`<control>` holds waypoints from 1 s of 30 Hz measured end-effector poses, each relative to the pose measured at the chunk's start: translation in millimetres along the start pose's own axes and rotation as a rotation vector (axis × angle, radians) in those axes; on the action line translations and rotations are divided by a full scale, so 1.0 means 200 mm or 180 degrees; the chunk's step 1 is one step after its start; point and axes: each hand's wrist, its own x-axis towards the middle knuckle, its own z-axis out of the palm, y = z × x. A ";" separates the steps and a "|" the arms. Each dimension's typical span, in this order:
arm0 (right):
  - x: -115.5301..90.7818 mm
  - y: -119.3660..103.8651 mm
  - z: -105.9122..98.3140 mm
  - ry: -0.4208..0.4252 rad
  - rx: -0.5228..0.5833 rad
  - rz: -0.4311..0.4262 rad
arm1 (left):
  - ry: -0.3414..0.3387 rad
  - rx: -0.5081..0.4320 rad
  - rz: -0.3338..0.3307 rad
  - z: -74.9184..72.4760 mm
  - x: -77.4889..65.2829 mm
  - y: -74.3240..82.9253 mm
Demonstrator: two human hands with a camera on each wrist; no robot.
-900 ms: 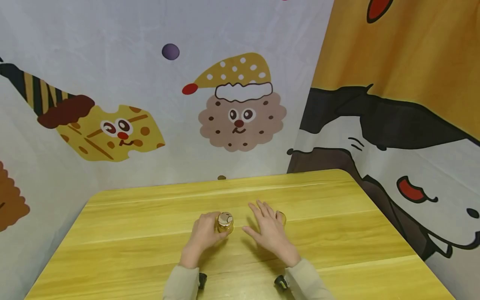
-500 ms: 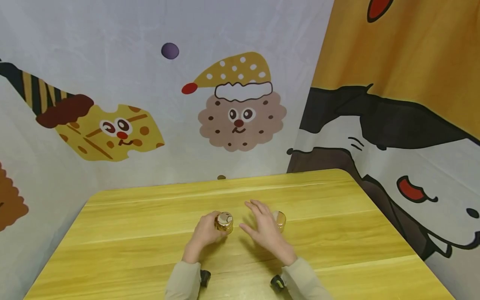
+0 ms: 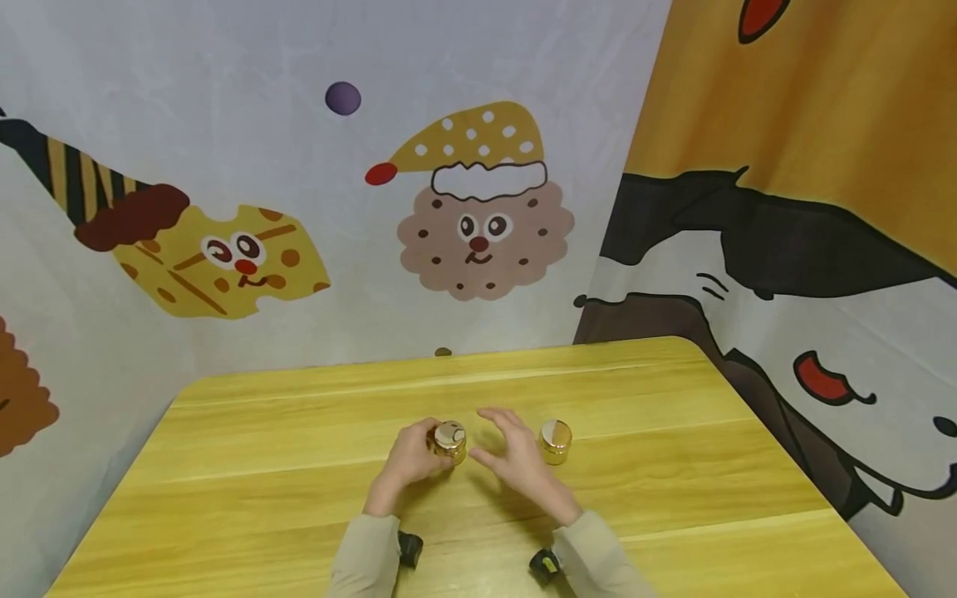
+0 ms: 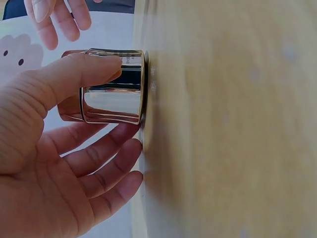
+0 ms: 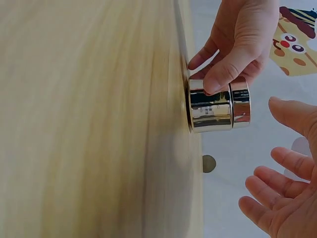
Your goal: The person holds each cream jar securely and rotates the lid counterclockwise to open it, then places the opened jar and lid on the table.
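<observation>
A shiny gold jar with a lid (image 3: 451, 442) stands upright on the wooden table. My left hand (image 3: 412, 455) grips its lower body from the left; in the left wrist view the thumb lies across the gold jar (image 4: 113, 101) and the fingers curl behind it. My right hand (image 3: 521, 462) hovers just right of this jar, fingers spread and relaxed, holding nothing. In the right wrist view the right hand (image 5: 292, 188) faces the lid with a gap between. A second gold jar (image 3: 556, 443) stands on the table right of my right hand.
The light wooden table (image 3: 299, 465) spans the space below the hands. A curtain with cartoon prints (image 3: 478, 241) hangs behind its far edge. Dark wrist cameras (image 3: 544, 566) sit inside both sleeves.
My right hand has moved left, away from the second jar, which now shows fully, and toward the jar in my left hand. The left hand keeps its grip there.
</observation>
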 end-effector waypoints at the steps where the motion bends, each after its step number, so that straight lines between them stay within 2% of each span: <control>1: 0.00 0.00 0.00 -0.0002 0.0026 0.0009 | -0.0008 -0.0007 -0.0015 0.00 0.00 0.00; 16: 0.00 0.00 0.01 0.0059 0.0467 0.0229 | 0.0079 -0.0215 0.0029 0.02 0.02 -0.06; 26: 0.00 -0.02 -0.02 0.0180 0.0589 0.0280 | 0.0099 -0.0456 0.0088 0.02 0.01 -0.02; 30: 0.00 -0.03 -0.04 0.0246 0.0643 0.0282 | 0.0113 -0.0512 0.0052 0.02 0.01 -0.01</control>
